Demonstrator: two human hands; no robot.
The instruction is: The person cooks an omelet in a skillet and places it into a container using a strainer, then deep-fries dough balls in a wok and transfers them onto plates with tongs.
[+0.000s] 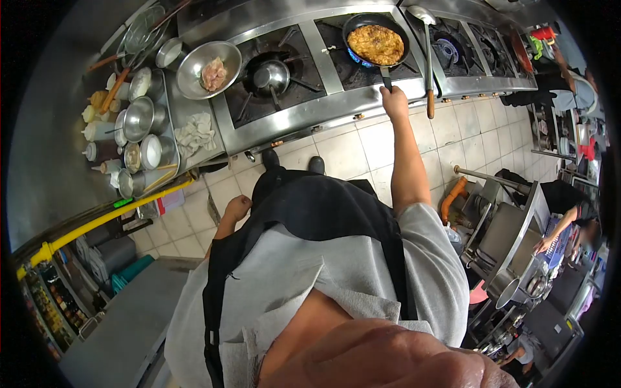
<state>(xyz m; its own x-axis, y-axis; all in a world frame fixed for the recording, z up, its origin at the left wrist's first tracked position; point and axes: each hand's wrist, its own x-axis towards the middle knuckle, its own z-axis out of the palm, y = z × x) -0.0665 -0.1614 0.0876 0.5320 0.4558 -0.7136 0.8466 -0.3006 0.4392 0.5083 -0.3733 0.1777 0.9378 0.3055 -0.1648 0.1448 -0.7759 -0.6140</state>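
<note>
My right hand (394,103) is wrapped round the handle of a dark frying pan (375,19) on a stove burner. A browned, omelette-like round (375,44) lies in the pan, and blue flame (358,59) shows beneath its left side. To the right of the pan, a long ladle (428,64) with a wooden handle end rests across the stove. My left hand (239,207) hangs low beside my apron (317,204), its fingers curled closed and nothing visible in them.
Left of the pan, a small steel ladle or bowl (272,76) sits over another burner. A steel bowl (186,72) holds raw meat (214,73). A crumpled cloth (196,134) lies beside a tray of bowls and bottles. Other people work at the right, one reaching toward a blue basket (554,242).
</note>
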